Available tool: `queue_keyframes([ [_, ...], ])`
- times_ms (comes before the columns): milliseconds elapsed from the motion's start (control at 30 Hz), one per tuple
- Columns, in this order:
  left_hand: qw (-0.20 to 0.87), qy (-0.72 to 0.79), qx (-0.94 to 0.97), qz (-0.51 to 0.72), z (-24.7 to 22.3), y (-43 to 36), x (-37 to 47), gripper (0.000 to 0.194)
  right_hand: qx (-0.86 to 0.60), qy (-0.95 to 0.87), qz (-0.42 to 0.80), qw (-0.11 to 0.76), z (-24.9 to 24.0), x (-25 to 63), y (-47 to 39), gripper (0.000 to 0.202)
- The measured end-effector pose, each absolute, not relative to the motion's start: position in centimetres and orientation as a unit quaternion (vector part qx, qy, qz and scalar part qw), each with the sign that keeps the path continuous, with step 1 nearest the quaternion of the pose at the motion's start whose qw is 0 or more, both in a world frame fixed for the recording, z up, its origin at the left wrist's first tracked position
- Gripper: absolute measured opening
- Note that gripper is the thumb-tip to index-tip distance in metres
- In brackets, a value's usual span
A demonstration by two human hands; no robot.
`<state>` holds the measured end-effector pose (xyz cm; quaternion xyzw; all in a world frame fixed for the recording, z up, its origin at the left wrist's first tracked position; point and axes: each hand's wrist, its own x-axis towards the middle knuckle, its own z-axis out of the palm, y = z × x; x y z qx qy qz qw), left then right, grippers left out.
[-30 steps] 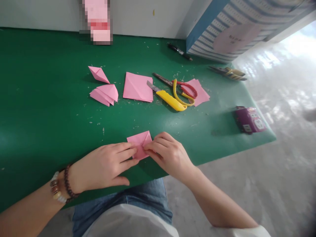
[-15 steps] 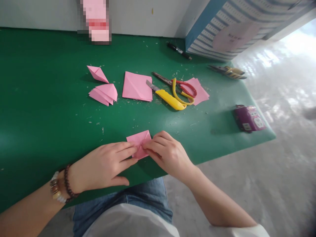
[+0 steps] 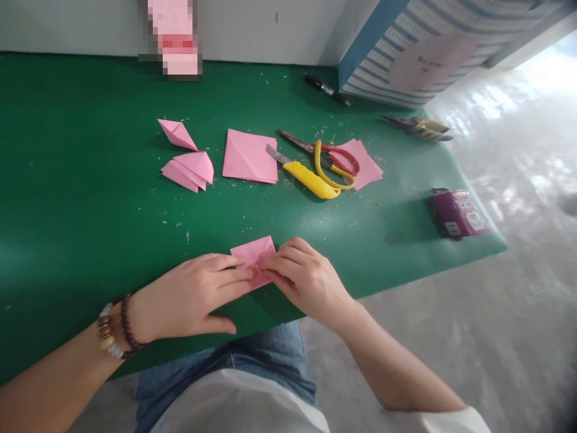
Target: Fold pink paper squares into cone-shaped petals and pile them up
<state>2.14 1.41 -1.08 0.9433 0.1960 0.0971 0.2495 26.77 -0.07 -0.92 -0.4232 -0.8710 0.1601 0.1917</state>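
A small folded pink paper (image 3: 256,249) lies near the front edge of the green table (image 3: 90,210). My left hand (image 3: 193,296) rests flat with its fingertips on the paper's left part, thumb spread away. From the right, my right hand (image 3: 311,278) pinches the paper near its middle between thumb and fingers. Beyond the hands is a stack of pink squares (image 3: 247,157). Two folded pink pieces (image 3: 178,133) (image 3: 192,170) sit left of the stack.
A yellow cutter (image 3: 313,180) touches the stack, beside scissors (image 3: 331,157) over more pink paper (image 3: 367,165). Farther off are a pen (image 3: 325,90), pliers (image 3: 421,128), a purple box (image 3: 460,213), a striped bag (image 3: 406,60) and a blurred pink item (image 3: 175,36).
My left hand has shifted slightly on the paper, its fingers lying a little differently. My right hand keeps its pinch in nearly the same place.
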Motion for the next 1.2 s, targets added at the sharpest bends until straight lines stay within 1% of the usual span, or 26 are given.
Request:
queue_keyframes([
  [67,0.254,0.208,0.94,0.097,-1.08,1.47,2.11,0.07,-0.422,-0.871,0.16,0.193,-0.92,26.77,-0.05,0.015],
  [233,0.261,0.185,0.944,0.086,-1.1,1.62,2.01,0.068,-0.421,-0.87,0.164,0.199,-0.93,26.79,0.0,0.015],
  [333,0.254,0.177,0.947,0.089,-1.24,1.67,1.93,0.057,-0.422,-0.869,0.165,0.199,-0.94,26.75,0.0,0.016],
  [433,0.247,0.169,0.95,0.09,-1.38,1.69,1.9,0.052,-0.425,-0.867,0.165,0.201,-0.98,26.72,-0.03,0.016],
  [1200,0.239,0.172,0.952,0.082,-1.32,1.63,1.93,0.055,-0.423,-0.862,0.164,0.226,-1.61,26.67,0.01,0.012],
])
